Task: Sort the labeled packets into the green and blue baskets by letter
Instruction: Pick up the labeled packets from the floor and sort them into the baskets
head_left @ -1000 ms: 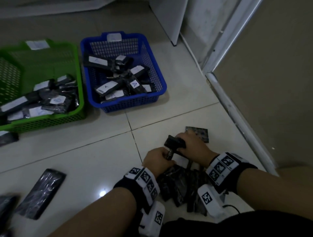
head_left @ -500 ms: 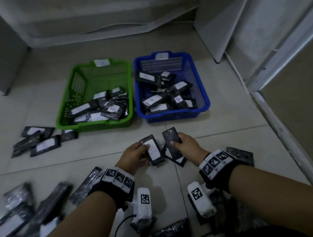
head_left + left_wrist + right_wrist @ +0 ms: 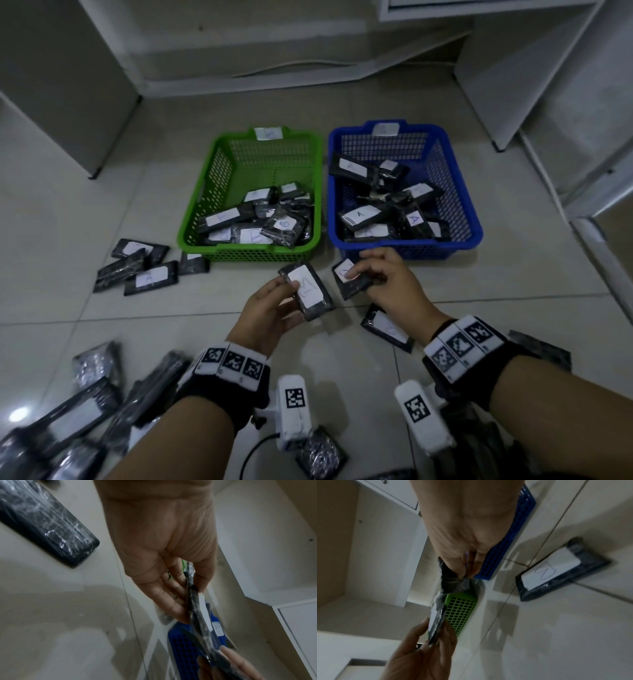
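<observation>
My left hand (image 3: pixel 274 308) pinches a black packet (image 3: pixel 306 291) with a white label, held above the floor in front of the green basket (image 3: pixel 195 222). My right hand (image 3: pixel 387 281) pinches a smaller black labelled packet (image 3: pixel 349 279) just before the blue basket (image 3: pixel 474 219). The green basket holds several packets marked B, the blue one several marked A. In the left wrist view the fingers (image 3: pixel 171 601) and thumb clamp the packet (image 3: pixel 200 609) edge-on. The right wrist view shows its packet (image 3: pixel 450 582) under the fingers.
A labelled packet (image 3: pixel 388 329) lies on the tiles under my right wrist. Several packets (image 3: pixel 144 270) lie left of the green basket, and more packets (image 3: pixel 68 421) are heaped at the lower left. White cabinets and a wall close in behind the baskets and on the right.
Both hands have lifted forward from the pile toward the baskets, each with a packet. The two packets have drawn apart and the view has swung up to centre both baskets.
</observation>
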Demonstrator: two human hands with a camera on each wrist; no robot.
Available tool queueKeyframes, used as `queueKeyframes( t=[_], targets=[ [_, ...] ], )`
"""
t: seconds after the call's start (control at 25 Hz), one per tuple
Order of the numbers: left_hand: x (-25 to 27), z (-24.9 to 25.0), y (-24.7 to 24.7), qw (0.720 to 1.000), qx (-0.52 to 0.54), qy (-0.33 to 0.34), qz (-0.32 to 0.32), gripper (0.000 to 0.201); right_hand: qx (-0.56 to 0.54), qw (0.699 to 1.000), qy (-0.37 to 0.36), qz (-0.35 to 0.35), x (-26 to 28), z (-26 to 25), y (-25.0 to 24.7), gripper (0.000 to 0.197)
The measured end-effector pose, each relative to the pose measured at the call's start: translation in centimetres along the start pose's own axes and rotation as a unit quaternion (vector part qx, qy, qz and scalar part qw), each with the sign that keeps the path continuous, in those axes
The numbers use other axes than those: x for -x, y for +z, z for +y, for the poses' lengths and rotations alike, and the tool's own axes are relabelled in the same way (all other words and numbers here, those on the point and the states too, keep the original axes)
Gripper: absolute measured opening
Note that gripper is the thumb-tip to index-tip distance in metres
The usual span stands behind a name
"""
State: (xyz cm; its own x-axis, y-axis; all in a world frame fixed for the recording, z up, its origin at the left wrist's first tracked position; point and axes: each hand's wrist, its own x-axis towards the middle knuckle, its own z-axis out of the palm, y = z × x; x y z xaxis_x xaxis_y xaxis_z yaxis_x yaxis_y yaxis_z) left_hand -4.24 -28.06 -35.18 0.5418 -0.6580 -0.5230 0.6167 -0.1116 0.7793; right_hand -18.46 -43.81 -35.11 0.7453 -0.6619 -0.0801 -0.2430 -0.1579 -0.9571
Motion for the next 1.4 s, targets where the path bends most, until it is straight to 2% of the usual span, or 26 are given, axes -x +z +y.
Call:
queueKeyframes(
  t=[0.16,0.28,0.44,0.56,0.64,0.72,0.8,0.88,0.92,1.0,1.08,1.12,1.24,1.32,1.4],
  targets=[
    [0.3,1.9,-1.2,1.000,-0.002,0.023,0.005,0.017,-0.093,0.996,0.003,-0.016,-0.5,-1.3,1.7,0.057],
    [0.0,3.1,-1.4,0.999,0.011,0.040,0.002,0.014,-0.110,0.994,-0.003,-0.027,-1.3,-2.7,2.3,0.066],
    [-0.7,4.8,-1.1,0.997,0.027,0.075,-0.022,0.020,-0.132,0.991,-0.016,-0.007,-3.4,-3.0,2.8,0.060],
    [-1.3,5.9,-0.7,0.994,0.017,0.102,-0.025,0.024,-0.168,0.986,0.026,-0.002,-5.5,-3.0,3.0,0.045],
    [-1.8,6.5,-0.6,0.993,0.011,0.114,0.001,0.027,-0.102,0.995,0.013,0.013,-7.3,-3.4,3.7,0.037],
    [-2.8,7.4,-1.1,0.989,0.008,0.138,0.061,0.035,-0.039,0.999,-0.013,0.034,-9.7,-4.2,5.1,0.030],
    [-4.7,8.6,-2.1,0.975,-0.005,0.165,0.148,0.036,-0.010,0.999,0.003,0.048,-12.7,-4.5,6.4,0.019],
    [-7.2,9.8,-3.2,0.959,-0.037,0.175,0.218,0.026,-0.006,0.998,0.041,0.049,-15.5,-4.4,7.5,0.011],
    [-8.2,10.3,-3.6,0.956,-0.056,0.174,0.229,0.020,-0.008,0.998,0.056,0.040,-16.5,-4.4,7.9,0.013],
    [-9.9,10.7,-4.0,0.963,-0.071,0.166,0.200,0.020,-0.017,0.997,0.071,-0.005,-17.6,-4.5,8.2,0.029],
    [-11.0,10.7,-4.0,0.968,-0.127,0.143,0.161,0.032,-0.029,0.995,0.084,-0.055,-17.4,-5.0,7.7,0.042],
    [-11.3,10.7,-3.9,0.967,-0.152,0.133,0.157,0.036,-0.029,0.995,0.078,-0.056,-16.9,-5.1,7.2,0.043],
    [-10.9,10.2,-3.8,0.962,-0.154,0.150,0.169,0.034,0.045,0.997,0.001,0.057,-13.7,-4.7,5.5,0.030],
    [-9.1,9.0,-3.6,0.942,-0.186,0.203,0.193,0.025,0.077,0.989,-0.021,0.124,-9.6,-3.5,4.9,0.025],
    [-6.7,7.2,-3.1,0.914,-0.229,0.261,0.209,0.021,0.101,0.986,-0.008,0.136,-4.9,-1.7,4.6,0.024]
  ],
)
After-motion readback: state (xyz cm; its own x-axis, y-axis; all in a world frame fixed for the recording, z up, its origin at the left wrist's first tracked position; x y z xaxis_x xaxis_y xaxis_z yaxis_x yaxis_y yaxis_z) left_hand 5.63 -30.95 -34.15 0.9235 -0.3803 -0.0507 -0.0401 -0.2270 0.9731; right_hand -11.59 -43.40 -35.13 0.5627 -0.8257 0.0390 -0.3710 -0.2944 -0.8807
